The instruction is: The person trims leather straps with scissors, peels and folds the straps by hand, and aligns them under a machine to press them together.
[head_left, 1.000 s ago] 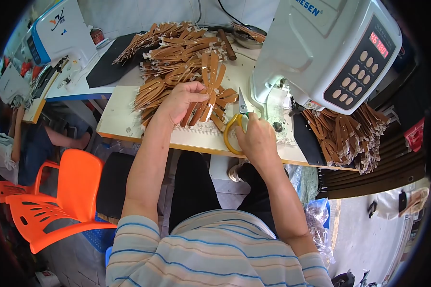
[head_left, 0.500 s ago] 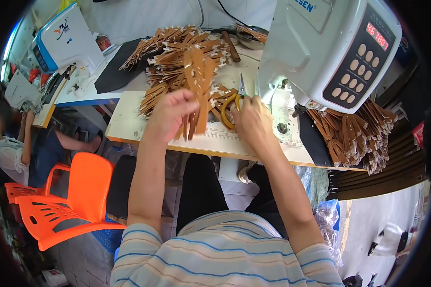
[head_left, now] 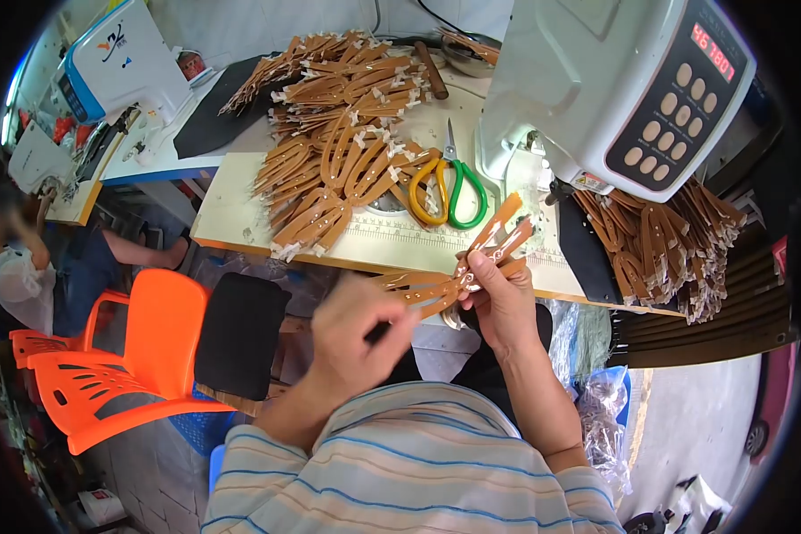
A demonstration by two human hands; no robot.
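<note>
My right hand [head_left: 505, 303] is closed on a brown leather strap piece [head_left: 472, 278], cut into several strips with small holes and pale spots, above the table's front edge. My left hand [head_left: 356, 334] is beside its left end, fingers curled into a pinch and blurred by motion; what they hold, if anything, I cannot make out. Scissors [head_left: 450, 191] with one yellow and one green handle lie on the table, blades pointing away. To their left spreads a heap of similar leather strap pieces [head_left: 343, 116] with white tabs at the ends.
A white machine [head_left: 561, 98] with a keypad and red display stands at the right, beside more hanging strap pieces [head_left: 659, 249]. A ruler strip [head_left: 400, 236] runs near the table edge. Orange chairs [head_left: 156, 329] and a black cushion [head_left: 238, 334] are at the left; another person sits beyond.
My right hand has let go of the scissors and now holds a strap piece nearer my body. My left hand has come down towards me from the heap; strap pieces it held now lie there.
</note>
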